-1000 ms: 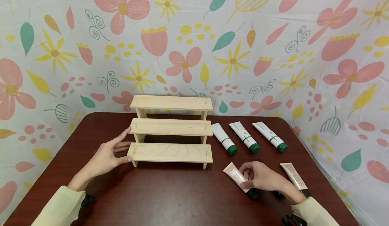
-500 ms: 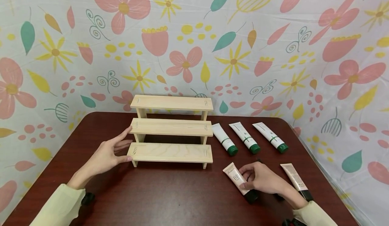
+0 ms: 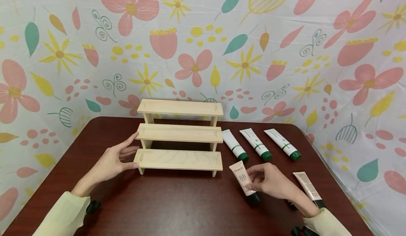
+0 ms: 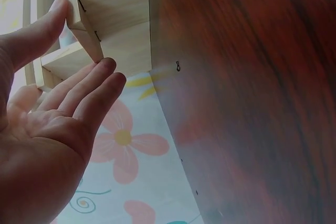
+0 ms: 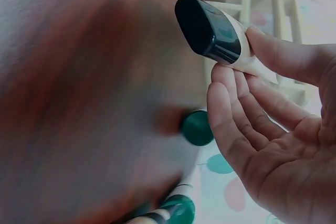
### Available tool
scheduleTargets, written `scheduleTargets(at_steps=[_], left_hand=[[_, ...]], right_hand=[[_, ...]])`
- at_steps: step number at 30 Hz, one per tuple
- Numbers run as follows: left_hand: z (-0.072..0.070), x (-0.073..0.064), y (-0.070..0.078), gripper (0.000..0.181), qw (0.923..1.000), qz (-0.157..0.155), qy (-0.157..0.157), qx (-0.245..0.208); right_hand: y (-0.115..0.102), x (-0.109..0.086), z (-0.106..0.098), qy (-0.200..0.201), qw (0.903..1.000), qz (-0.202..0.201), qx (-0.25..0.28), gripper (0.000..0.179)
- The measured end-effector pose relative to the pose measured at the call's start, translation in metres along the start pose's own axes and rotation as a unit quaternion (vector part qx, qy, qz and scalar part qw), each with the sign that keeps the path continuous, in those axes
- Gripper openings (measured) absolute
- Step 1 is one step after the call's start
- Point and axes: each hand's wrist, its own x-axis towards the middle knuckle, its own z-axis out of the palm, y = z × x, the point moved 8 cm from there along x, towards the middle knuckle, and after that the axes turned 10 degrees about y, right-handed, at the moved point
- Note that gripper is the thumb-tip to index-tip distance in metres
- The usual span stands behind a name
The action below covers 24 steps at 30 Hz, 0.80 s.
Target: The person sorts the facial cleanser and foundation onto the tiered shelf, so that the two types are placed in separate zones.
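Note:
My right hand (image 3: 271, 181) pinches a beige BB cream tube (image 3: 241, 178) between thumb and fingers, holding it tilted above the table with the black cap down. In the right wrist view that black cap (image 5: 215, 27) points at the camera, the thumb on one side and the fingertips on the other. A three-step wooden display shelf (image 3: 180, 134) stands at the back middle of the table. My left hand (image 3: 109, 163) touches its left end, the fingers extended, the thumb at the lowest step and the index fingertip at the middle one.
To the right of the shelf lie three white tubes with green caps, the left one (image 3: 235, 146), the middle one (image 3: 256, 144) and the right one (image 3: 283, 144). Another beige tube (image 3: 308, 187) lies beyond my right wrist. A flowered cloth (image 3: 203, 45) hangs behind the dark red table (image 3: 177, 204).
My right hand has raised the BB cream tube from near the tabletop, moving it slightly left and tipping it more upright. My left hand stays at the shelf.

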Motion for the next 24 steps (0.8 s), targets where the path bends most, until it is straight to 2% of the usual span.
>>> scheduleTargets(at_steps=[6, 14, 24], left_hand=[[-0.001, 0.001, 0.000, 0.108, 1.0000, -0.004, 0.000, -0.002], [0.001, 0.002, -0.003, 0.108, 0.9999, -0.004, -0.001, -0.010], [0.001, 0.000, -0.004, 0.108, 0.9999, -0.004, 0.000, -0.011]], right_hand=[[-0.021, 0.008, -0.008, 0.043, 0.9988, -0.024, 0.002, 0.031], [-0.039, 0.021, -0.014, 0.098, 0.9944, -0.036, 0.020, 0.029], [-0.057, 0.037, -0.016, 0.137, 0.9888, -0.052, 0.031, 0.034]])
